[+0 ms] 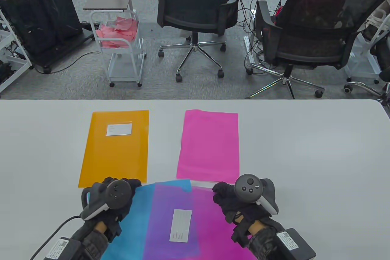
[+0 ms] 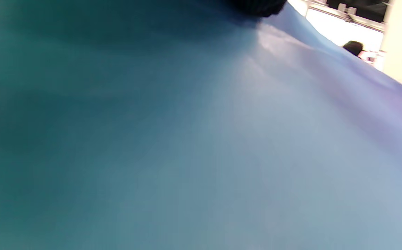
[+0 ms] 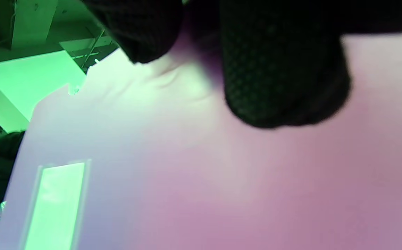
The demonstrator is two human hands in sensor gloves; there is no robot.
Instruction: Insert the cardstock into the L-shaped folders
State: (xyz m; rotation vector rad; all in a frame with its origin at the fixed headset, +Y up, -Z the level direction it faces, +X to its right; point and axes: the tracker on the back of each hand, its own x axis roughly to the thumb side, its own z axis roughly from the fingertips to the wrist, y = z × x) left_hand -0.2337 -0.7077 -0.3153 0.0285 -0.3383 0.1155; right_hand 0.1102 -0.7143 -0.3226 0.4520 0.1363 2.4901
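A blue cardstock sheet [image 1: 131,232] lies at the table's near edge, its right part under a translucent pink folder [image 1: 213,229], where the overlap looks purple. The folder carries a white label [image 1: 181,226]. My left hand [image 1: 123,184] grips the blue sheet's far left corner. The sheet fills the left wrist view [image 2: 187,139]. My right hand [image 1: 221,191] pinches the pink folder's far right edge. In the right wrist view my gloved fingers [image 3: 281,69] sit on the folder [image 3: 256,191], beside its label [image 3: 55,205].
An orange folder [image 1: 115,150] with a label lies at the middle left and a pink stack [image 1: 208,144] at the middle right, both just beyond my hands. Past the table's far edge [image 1: 195,100] stand two office chairs and a white cart [image 1: 122,43].
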